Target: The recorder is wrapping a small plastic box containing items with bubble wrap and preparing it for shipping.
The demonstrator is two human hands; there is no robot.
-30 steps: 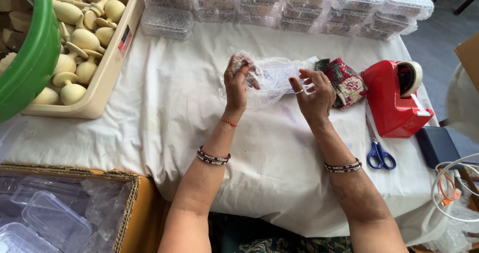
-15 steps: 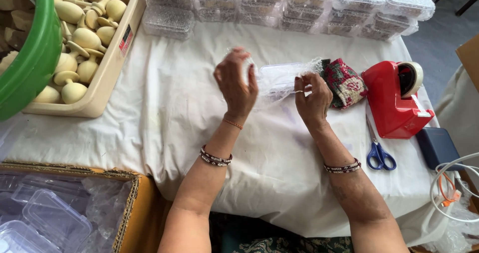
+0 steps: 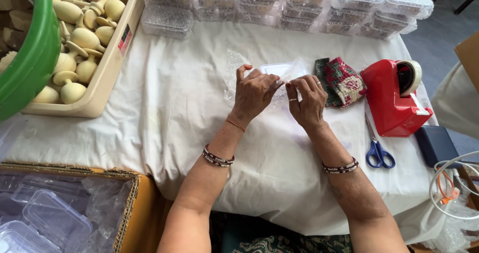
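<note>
Pinching clear plastic wrap with both hands, I see my left hand and right hand press it over a small clear box mid-table. Wrapping looks part-done: loose film trails left, untaped; tape dispenser untouched.

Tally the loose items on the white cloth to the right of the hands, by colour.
Red: 1, the tape dispenser
Blue: 1, the scissors
Dark navy: 1, the flat case
Red and green: 1, the knitted piece
Total: 4
</note>
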